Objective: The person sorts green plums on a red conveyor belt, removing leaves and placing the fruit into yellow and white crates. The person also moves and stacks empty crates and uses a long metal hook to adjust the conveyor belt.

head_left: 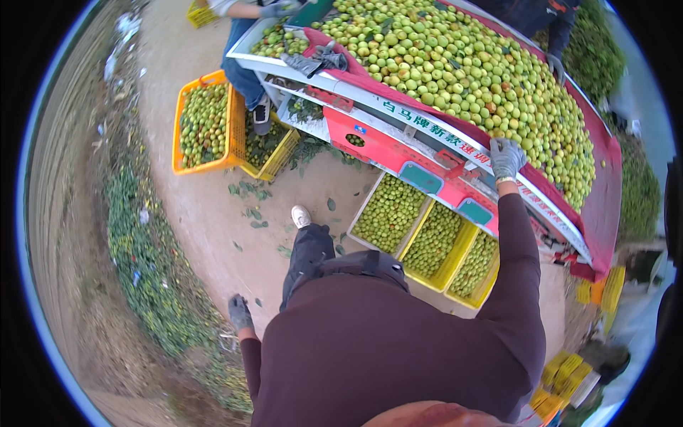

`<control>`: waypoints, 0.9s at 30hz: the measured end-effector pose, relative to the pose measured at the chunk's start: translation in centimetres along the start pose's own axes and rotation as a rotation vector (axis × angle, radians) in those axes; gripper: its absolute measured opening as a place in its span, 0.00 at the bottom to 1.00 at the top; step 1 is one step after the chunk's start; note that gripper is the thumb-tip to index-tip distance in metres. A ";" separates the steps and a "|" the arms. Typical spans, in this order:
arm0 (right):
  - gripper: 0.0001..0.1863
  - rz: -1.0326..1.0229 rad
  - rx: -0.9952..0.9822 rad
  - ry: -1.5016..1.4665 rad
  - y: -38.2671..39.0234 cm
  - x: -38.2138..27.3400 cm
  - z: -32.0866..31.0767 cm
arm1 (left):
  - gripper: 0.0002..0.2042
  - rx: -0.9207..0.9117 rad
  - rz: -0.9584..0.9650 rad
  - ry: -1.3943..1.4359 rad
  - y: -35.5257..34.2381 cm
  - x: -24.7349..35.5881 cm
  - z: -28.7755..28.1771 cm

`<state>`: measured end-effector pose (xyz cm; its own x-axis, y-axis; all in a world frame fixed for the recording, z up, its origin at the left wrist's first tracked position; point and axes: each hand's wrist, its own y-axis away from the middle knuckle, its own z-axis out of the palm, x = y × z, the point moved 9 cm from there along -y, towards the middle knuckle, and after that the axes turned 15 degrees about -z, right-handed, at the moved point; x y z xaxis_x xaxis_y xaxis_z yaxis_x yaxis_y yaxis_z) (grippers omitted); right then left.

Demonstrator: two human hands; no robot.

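Red-and-green lettering (pixel 435 129) marks the fruit sorter (pixel 380 147). Right hand (pixel 507 158) curls over its near edge; left hand (pixel 240 312) hangs half-open, empty. Crates (pixel 425 280) below hold fruit (pixel 431 244).

Ground underfoot is bare, pale brown earth (pixel 206 242). A band of green leafy debris (pixel 146 263) runs along its left side. Beyond lies darker, streaked soil (pixel 64 213); whitish litter (pixel 128 27) is scattered at the upper left. Dense green bushes (pixel 594 53) stand upper right. Lighting is daylight, soft and even.
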<state>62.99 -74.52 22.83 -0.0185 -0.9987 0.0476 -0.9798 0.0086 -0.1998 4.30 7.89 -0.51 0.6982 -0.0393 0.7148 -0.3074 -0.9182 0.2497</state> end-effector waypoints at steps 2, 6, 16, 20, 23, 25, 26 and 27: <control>0.17 -0.042 0.166 0.076 -0.9 -3.3 -1.7 | 0.15 -0.222 -0.257 -0.109 -5.3 7.6 2.6; 0.13 -0.179 0.243 -0.280 -5.8 -11.1 -0.8 | 0.12 -0.517 0.101 0.002 -12.2 32.2 14.2; 0.10 -0.352 0.326 -0.480 -24.2 -25.9 5.5 | 0.11 -0.853 0.945 -0.215 3.6 60.1 33.3; 0.11 -0.362 0.228 -0.469 -33.8 -28.8 9.5 | 0.11 -0.865 0.976 -0.230 3.8 64.3 37.1; 0.15 -0.343 -0.002 -0.375 -39.5 -30.1 13.5 | 0.11 -0.859 0.819 -0.240 2.0 66.3 40.5; 0.16 -0.327 -0.114 -0.245 -40.7 -30.5 14.3 | 0.10 -0.882 0.709 -0.221 2.1 67.6 43.1; 0.17 -0.340 -0.244 -0.234 -40.8 -31.0 14.9 | 0.10 -0.896 0.690 -0.191 2.7 68.4 44.5; 0.17 -0.361 -0.337 -0.221 -41.0 -31.6 15.2 | 0.10 -0.903 0.630 -0.199 3.1 68.9 46.2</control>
<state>106.77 -44.11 14.68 0.3376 -0.9277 -0.1591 -0.9264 -0.3574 0.1182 81.33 -15.85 19.38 0.3184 -0.5334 0.7836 -0.9428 -0.0918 0.3206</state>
